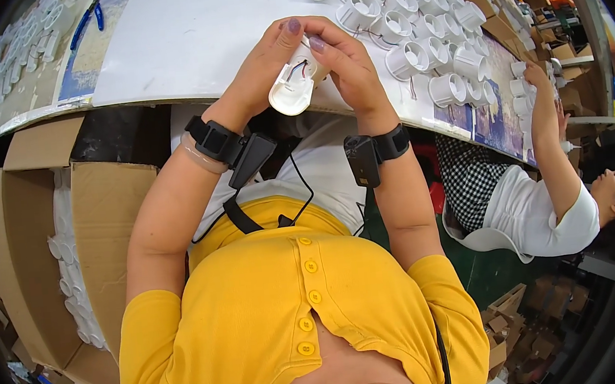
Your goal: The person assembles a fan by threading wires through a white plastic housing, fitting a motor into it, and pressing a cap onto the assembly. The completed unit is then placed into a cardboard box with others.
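Between my two hands, over the table's front edge, is a white plastic housing (293,94) with an open, rounded end pointing toward me. Thin red and dark wires show inside it. My left hand (269,59) wraps its left side, the thumb lying near the top. From the right, my right hand (344,57) grips the same piece, its thumb pressed on the upper part. The fingers behind the housing are partly hidden. Just beyond my right hand stand many white round cups (407,60) with wires.
The white tabletop (172,41) spreads ahead. Blue-handled pliers (89,21) lie at far left, near a pile of clear-white plastic parts (23,53). An open cardboard box (110,205) of white parts stands at my left. A co-worker (541,205) reaches over the table at right.
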`<state>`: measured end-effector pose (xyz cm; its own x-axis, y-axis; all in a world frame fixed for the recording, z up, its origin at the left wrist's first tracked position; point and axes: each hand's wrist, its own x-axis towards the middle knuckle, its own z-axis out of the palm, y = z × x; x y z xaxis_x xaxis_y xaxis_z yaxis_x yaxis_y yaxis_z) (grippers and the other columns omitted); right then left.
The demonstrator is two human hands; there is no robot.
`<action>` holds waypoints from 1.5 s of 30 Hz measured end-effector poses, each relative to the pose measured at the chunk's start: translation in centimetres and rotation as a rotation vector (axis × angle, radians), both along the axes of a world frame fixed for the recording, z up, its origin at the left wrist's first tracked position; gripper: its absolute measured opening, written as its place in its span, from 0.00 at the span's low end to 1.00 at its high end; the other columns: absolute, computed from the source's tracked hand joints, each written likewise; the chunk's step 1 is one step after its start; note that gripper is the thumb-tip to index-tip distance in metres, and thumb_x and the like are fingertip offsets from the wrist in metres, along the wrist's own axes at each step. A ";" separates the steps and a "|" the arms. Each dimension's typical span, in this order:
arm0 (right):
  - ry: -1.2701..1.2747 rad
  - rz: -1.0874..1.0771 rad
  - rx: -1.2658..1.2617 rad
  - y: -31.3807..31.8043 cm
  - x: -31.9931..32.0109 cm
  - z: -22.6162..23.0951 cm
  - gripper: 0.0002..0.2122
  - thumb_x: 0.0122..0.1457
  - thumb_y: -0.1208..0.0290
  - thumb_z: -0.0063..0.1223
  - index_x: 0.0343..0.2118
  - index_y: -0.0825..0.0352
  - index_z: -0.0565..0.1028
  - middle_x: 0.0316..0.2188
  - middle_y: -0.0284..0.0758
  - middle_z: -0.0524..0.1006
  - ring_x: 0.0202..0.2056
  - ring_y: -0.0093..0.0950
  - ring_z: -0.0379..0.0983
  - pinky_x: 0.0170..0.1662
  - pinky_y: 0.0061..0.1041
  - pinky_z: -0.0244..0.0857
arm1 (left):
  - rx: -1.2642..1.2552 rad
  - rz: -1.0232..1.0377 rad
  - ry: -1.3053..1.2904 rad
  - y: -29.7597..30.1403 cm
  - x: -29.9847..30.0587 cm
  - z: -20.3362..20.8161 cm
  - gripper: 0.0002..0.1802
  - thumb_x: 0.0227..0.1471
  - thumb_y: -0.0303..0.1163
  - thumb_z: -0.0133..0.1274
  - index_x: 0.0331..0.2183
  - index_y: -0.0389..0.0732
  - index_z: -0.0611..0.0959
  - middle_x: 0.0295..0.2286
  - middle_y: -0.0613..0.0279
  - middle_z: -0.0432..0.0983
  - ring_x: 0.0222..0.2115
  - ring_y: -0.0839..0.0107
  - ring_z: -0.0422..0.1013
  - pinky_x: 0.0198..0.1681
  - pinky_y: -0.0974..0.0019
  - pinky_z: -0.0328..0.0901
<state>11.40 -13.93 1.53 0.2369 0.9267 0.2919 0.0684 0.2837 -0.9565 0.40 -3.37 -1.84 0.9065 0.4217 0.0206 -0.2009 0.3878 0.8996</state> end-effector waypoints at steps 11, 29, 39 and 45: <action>0.099 0.027 -0.038 0.0 -0.1 0.2 0.20 0.54 0.70 0.42 0.50 0.73 0.68 0.47 0.35 0.70 0.49 0.24 0.64 0.54 0.22 0.54 | 0.077 -0.011 -0.065 -0.2 -0.4 0.7 0.35 0.55 0.60 0.41 0.50 0.38 0.67 0.42 0.61 0.68 0.43 0.75 0.65 0.46 0.73 0.62; -0.929 -0.208 0.081 -2.5 -1.5 6.1 0.15 0.43 0.74 0.54 0.38 0.65 0.74 0.37 0.37 0.70 0.44 0.34 0.65 0.50 0.28 0.58 | 0.117 0.026 -0.091 -0.6 0.0 1.1 0.29 0.60 0.51 0.40 0.53 0.39 0.66 0.41 0.62 0.71 0.40 0.77 0.69 0.44 0.74 0.64; -1.136 -0.163 -0.168 -3.3 -1.9 7.8 0.09 0.42 0.74 0.54 0.30 0.64 0.74 0.27 0.34 0.73 0.33 0.34 0.69 0.42 0.29 0.62 | 0.251 0.035 -0.015 -1.2 0.2 0.9 0.26 0.61 0.50 0.39 0.48 0.38 0.73 0.36 0.66 0.75 0.37 0.79 0.68 0.42 0.75 0.63; -1.333 -0.143 0.098 -2.5 -1.4 7.6 0.06 0.44 0.77 0.55 0.27 0.62 0.75 0.25 0.32 0.73 0.30 0.32 0.71 0.38 0.29 0.63 | 0.216 0.016 -0.021 -1.1 0.2 1.3 0.28 0.60 0.52 0.38 0.46 0.37 0.74 0.34 0.66 0.74 0.35 0.79 0.68 0.41 0.75 0.63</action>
<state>9.95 -16.43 9.16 -0.1854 0.8800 0.4372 0.9591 0.2590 -0.1146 0.63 -4.47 -0.58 0.8979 0.4201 0.1312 -0.2254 0.1828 0.9570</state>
